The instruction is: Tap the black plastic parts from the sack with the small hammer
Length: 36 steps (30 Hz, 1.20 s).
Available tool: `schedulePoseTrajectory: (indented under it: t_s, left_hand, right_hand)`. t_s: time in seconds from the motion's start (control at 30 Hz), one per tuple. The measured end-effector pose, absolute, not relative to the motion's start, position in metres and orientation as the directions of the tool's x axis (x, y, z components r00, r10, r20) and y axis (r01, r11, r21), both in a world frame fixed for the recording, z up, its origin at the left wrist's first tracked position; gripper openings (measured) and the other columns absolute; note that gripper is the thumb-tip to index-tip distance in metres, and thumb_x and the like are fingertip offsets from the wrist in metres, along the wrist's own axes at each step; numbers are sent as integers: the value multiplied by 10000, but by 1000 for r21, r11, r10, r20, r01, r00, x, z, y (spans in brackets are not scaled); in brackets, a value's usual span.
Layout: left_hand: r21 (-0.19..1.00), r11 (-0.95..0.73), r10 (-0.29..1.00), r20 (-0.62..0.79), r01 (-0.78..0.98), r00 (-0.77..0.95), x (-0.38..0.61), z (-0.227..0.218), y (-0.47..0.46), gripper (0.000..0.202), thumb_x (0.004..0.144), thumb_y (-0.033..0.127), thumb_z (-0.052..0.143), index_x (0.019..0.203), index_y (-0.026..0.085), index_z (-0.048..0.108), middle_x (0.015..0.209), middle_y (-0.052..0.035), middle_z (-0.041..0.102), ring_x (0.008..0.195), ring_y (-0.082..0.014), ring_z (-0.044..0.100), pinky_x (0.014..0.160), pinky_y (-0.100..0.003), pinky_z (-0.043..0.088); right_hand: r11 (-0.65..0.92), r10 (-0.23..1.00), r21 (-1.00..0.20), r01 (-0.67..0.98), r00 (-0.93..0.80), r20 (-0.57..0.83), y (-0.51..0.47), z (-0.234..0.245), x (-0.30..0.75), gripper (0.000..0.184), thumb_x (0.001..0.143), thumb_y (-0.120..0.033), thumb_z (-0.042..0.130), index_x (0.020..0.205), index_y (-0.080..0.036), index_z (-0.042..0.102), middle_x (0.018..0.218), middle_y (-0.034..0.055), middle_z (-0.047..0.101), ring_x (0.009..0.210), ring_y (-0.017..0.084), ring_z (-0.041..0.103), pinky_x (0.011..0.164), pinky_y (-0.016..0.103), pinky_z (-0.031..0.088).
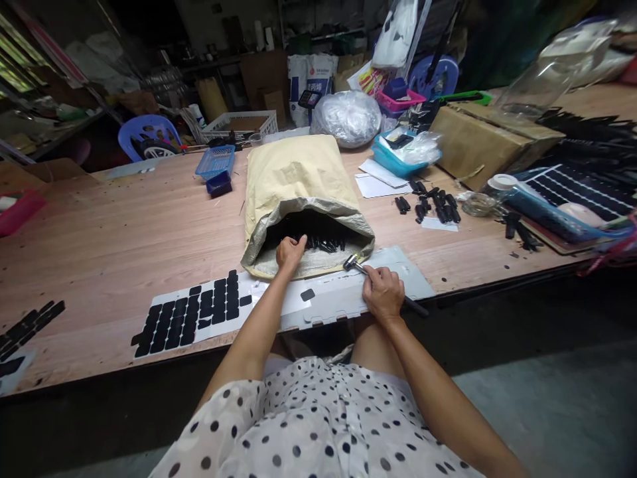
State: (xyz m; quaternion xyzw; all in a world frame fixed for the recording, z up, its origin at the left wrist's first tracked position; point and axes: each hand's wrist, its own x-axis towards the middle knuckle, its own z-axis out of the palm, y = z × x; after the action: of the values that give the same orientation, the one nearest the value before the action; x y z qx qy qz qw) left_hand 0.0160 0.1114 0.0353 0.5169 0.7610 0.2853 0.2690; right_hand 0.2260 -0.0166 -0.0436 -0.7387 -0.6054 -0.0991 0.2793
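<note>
A tan woven sack lies on the wooden table with its mouth toward me, and small black parts show inside. My left hand reaches into the mouth with fingers curled, closed on something I cannot make out. My right hand grips the handle of a small hammer, whose metal head rests by the sack's edge. Both hands are above a white backing sheet that carries rows of black pads at its left end.
Loose black parts lie right of the sack, near a cardboard box and blue trays. A blue basket stands behind on the left. More black pads lie at the far left edge. Dark panels fill the right.
</note>
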Motion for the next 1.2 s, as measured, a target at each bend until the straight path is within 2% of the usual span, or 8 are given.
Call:
schedulePoseTrajectory:
  t_s: [0.1, 0.23, 0.4, 0.57, 0.77, 1.0, 1.2]
  left_hand:
    - [664, 353, 923, -134, 659, -360, 17, 32, 126, 320, 779, 429, 745, 602, 229, 568, 768, -85, 730, 886, -266, 701, 751, -331, 489]
    - [696, 297, 947, -127, 653, -296, 5, 28, 113, 186, 766, 355, 735, 671, 221, 647, 760, -43, 735, 824, -223, 692, 732, -298, 490]
    - [768, 64, 998, -52, 637, -38, -2, 17, 61, 140, 762, 351, 735, 786, 214, 717, 727, 11, 697, 719, -167, 649, 708, -267, 500]
    - [696, -159, 985, 69, 701, 155, 11, 3, 16, 66, 753, 254, 743, 804, 227, 711, 812, -7, 677, 789, -184, 639, 745, -291, 502]
    - [623, -229, 973, 131, 748, 189, 18, -7, 9, 111, 782, 217, 722, 891, 239, 716, 854, -23, 646, 888, -216, 637, 838, -332, 502]
    - [623, -253, 967, 154, 740, 201, 18, -11, 9, 194, 750, 228, 740, 941, 244, 715, 861, -10, 646, 860, -207, 617, 840, -324, 497]
    - [652, -246, 969, 139, 717, 206, 17, -12, 10, 99, 794, 254, 739, 890, 240, 719, 849, -15, 639, 865, -205, 615, 839, -323, 497]
  right_hand:
    - [-118, 847, -293, 949, 250, 470, -17, -42, 225, 324, 856, -149, 556, 1092, -247, 756, 895, 74, 588, 828, 208, 412, 700, 324, 245]
    - [-124, 848, -294, 948, 255, 465, -17, -40, 224, 329, 872, -154, 533, 1093, -254, 755, 897, 77, 593, 838, 214, 419, 706, 327, 253]
    - [-146, 855, -296, 944, 271, 443, -16, -37, 221, 323, 875, -180, 532, 1106, -252, 746, 908, 85, 581, 861, 229, 416, 719, 333, 256]
    - [-167, 875, -285, 944, 275, 399, -16, -33, 221, 340, 886, -188, 522, 1142, -252, 736, 944, 93, 582, 885, 239, 416, 730, 338, 262]
    - [-175, 877, -297, 939, 285, 388, -16, -32, 224, 352, 893, -182, 512, 1159, -252, 733, 964, 102, 580, 893, 245, 412, 740, 344, 266]
    - [-163, 865, -281, 946, 274, 421, -16, -38, 227, 343, 886, -192, 522, 1154, -255, 728, 954, 93, 571, 891, 242, 409, 753, 342, 273]
    - [-169, 870, -263, 950, 269, 414, -16, -38, 228, 345, 903, -197, 507, 1164, -250, 727, 959, 97, 573, 896, 246, 419, 750, 344, 272]
